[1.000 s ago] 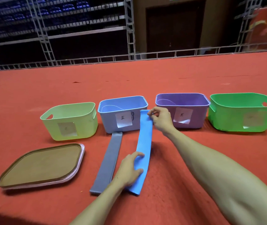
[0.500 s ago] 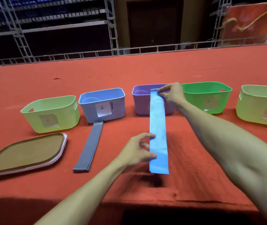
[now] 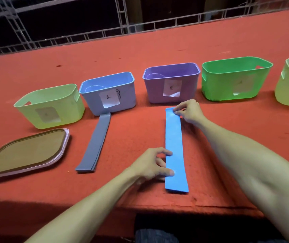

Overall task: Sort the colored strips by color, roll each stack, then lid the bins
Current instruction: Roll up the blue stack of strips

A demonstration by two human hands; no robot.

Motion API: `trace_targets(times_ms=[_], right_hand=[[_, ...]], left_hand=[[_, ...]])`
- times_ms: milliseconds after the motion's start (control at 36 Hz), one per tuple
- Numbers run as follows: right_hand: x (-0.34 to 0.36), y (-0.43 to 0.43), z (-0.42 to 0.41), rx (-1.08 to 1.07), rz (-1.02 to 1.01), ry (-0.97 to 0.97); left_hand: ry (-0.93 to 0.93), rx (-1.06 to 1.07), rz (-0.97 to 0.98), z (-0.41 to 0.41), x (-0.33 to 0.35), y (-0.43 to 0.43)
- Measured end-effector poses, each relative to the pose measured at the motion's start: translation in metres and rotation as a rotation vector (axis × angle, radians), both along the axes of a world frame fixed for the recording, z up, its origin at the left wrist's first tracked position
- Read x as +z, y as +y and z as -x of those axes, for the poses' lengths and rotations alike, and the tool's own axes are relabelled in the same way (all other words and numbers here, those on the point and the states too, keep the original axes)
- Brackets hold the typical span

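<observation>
Right hand (image 3: 190, 112) is pinching the far end of the blue strip (image 3: 174, 148), and the left hand (image 3: 153, 165) has its thumb and curled fingers on the strip's left edge near the closer end. The strip itself is lying flat on the red table (image 3: 140, 55). Just past its far end sits the purple bin (image 3: 189, 88). Left of the strip there's a grey strip stack (image 3: 94, 144), apart from it, with the blue bin (image 3: 126, 95), lime bin (image 3: 64, 113) and a lid (image 3: 24, 153) further left. Green bin (image 3: 219, 81) is off to the far right.
</observation>
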State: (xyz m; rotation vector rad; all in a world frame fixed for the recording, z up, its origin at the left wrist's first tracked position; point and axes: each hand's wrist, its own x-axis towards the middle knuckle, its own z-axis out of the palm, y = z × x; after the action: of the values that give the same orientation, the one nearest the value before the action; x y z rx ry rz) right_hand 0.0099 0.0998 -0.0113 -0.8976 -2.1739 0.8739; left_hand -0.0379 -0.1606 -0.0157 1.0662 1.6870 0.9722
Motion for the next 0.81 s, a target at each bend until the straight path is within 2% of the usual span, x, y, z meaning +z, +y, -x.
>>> trace_targets(times_ms=[111, 194, 278, 361, 417, 611, 806], right_hand=[[-0.011, 0.002, 0.007, 0.037, -0.019, -0.067], [-0.019, 0.003, 0.008, 0.117, -0.068, -0.180], [-0.024, 0.007, 0.007, 0.128, -0.078, -0.192], [-0.025, 0.009, 0.008, 0.149, -0.084, -0.191], [-0.027, 0.009, 0.009, 0.152, -0.081, -0.189], [-0.036, 0.013, 0.008, 0.121, -0.064, -0.157], [-0.040, 0.017, 0.009, 0.098, -0.071, -0.128]], left_hand=[[0.024, -0.017, 0.047, 0.005, 0.000, 0.003], [0.182, -0.113, 0.098, 0.006, 0.006, 0.009], [0.403, -0.241, 0.156, 0.011, 0.014, 0.019], [0.412, -0.273, 0.167, 0.021, 0.022, 0.031], [0.375, -0.217, 0.103, 0.033, 0.022, 0.042], [0.549, 0.259, -0.179, 0.077, -0.009, 0.122], [0.666, 0.273, -0.235, 0.089, -0.018, 0.167]])
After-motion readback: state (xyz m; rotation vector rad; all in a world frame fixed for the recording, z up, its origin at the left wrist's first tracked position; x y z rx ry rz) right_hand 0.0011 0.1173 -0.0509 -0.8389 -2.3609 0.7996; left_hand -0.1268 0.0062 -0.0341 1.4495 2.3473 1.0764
